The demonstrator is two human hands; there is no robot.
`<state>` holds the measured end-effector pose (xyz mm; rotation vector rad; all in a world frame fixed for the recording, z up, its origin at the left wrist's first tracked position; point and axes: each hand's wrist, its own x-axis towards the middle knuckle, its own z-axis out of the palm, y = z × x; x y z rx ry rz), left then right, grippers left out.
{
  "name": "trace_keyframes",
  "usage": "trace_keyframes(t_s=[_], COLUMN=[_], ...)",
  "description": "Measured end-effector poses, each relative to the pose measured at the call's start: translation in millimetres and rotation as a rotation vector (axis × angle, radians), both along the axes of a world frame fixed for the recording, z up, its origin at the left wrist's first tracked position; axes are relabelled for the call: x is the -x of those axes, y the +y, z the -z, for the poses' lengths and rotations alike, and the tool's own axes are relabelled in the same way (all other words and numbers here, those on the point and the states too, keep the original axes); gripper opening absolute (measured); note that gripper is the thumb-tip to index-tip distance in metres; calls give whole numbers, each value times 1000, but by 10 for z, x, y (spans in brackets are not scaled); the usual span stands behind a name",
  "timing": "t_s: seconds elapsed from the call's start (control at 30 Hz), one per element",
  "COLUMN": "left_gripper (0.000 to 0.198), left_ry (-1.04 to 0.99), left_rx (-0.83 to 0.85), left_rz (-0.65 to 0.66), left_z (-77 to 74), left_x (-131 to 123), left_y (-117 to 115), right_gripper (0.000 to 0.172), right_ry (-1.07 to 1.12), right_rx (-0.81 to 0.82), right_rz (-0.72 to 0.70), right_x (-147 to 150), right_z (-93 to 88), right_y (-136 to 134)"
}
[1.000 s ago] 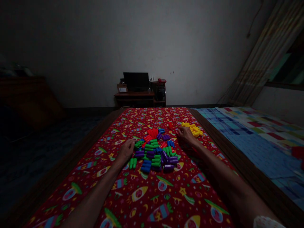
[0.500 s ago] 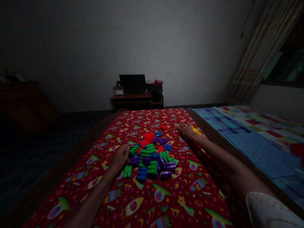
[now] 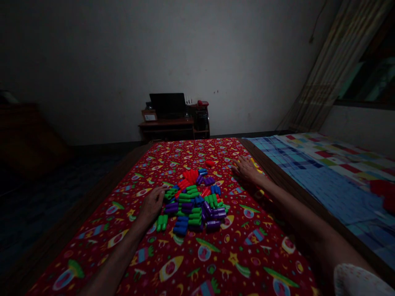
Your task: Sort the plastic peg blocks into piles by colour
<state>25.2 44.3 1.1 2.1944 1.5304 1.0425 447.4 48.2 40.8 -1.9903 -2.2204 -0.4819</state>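
A heap of plastic building pieces (image 3: 194, 201), green, purple, blue and red, lies on a red patterned cloth (image 3: 216, 259). My left hand (image 3: 152, 202) rests at the heap's left edge, fingers curled against the green pieces there. My right hand (image 3: 246, 168) reaches to the far right, fingers spread flat over a cluster of yellow pieces (image 3: 256, 167), which it mostly hides. A single red piece (image 3: 210, 163) lies apart beyond the heap.
The cloth covers a long wooden-edged surface (image 3: 279, 179). A blue and multicoloured checked mat (image 3: 333, 172) lies to the right. A desk with a dark monitor (image 3: 168, 105) stands against the far wall. A curtain (image 3: 336, 70) hangs at the right. The room is dim.
My right hand has moved right and forward onto the yellow pieces, covering them. My left hand stays at the heap's left edge. The camera has shifted slightly.
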Motion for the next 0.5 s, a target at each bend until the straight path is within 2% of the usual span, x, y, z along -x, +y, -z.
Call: trace_keyframes(t_s=[0.1,0.23,0.33,0.5], left_gripper=[43,44,43,41], left_ry=[3,5,6,3], left_rx=[-3,-3,-7,-19], left_rz=[4,8,6,10], left_z=[-5,-16,-14,3], left_x=[-2,-12,-10,-1], left_y=[-2,-13,-7,19], right_gripper=[52,65,69,64], right_ry=[10,21,79,132], right_rx=[-127,-128,-101,-118], right_rz=[-17,57,81,8], right_x=[-158,-421,-551,-642], right_z=[113,263,338,427], right_y=[-208,-332,-239,-20])
